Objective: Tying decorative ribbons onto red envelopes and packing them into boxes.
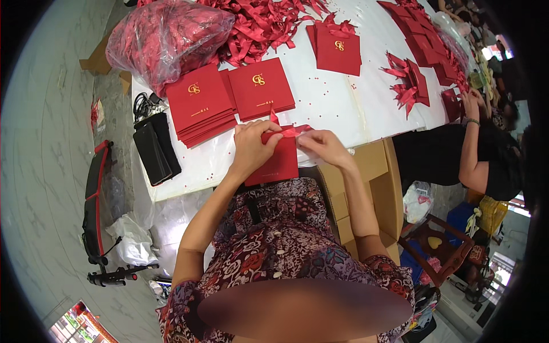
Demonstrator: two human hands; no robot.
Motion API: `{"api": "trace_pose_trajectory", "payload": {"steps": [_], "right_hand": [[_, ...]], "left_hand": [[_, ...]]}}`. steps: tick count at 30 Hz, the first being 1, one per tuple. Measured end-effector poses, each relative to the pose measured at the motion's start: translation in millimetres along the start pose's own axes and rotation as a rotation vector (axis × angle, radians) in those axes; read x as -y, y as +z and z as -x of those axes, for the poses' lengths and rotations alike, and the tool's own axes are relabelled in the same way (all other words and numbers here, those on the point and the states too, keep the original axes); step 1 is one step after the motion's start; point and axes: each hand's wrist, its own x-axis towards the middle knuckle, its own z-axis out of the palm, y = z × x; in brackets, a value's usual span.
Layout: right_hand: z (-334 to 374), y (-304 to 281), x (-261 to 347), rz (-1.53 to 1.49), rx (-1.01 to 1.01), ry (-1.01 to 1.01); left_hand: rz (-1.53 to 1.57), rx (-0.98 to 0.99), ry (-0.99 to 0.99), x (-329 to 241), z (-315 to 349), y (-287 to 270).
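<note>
A flat red paper bag (280,166) rests at the table's front edge, close to my body. A shiny red ribbon (290,131) lies across its top, with one end sticking up. My left hand (255,142) is closed over the bag's upper left part, thumb pressed at the ribbon. On the other side, my right hand (325,146) pinches the ribbon near its right end. Just beyond my hands lie a stack of red bags (200,106) with gold print and a smaller pile of red bags (262,88).
A clear plastic sack (168,43) of red ribbons stands at the back left, beside heaped loose ribbons (257,28). A black phone (153,150) lies at the left. An open cardboard box (366,166) is at my right. Farther right, a co-worker's arm (472,134) reaches to red bags.
</note>
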Motion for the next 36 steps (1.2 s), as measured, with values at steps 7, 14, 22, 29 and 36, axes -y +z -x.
{"api": "trace_pose_trajectory", "payload": {"steps": [7, 14, 22, 29, 36], "right_hand": [[-21, 13, 12, -0.995, -0.380, -0.303], [8, 38, 34, 0.089, -0.389, -0.435], [7, 72, 26, 0.520, -0.490, -0.519], [12, 59, 21, 0.544, -0.527, -0.388], [13, 56, 36, 0.500, -0.502, -0.752]], "left_hand": [[-0.123, 0.034, 0.061, 6, -2, 23], [0.155, -0.120, -0.031, -5, 7, 24], [0.536, 0.147, -0.339, -4, 29, 26], [0.744, 0.353, -0.421, 16, 38, 18], [0.725, 0.308, -0.435, 29, 34, 10]]}}
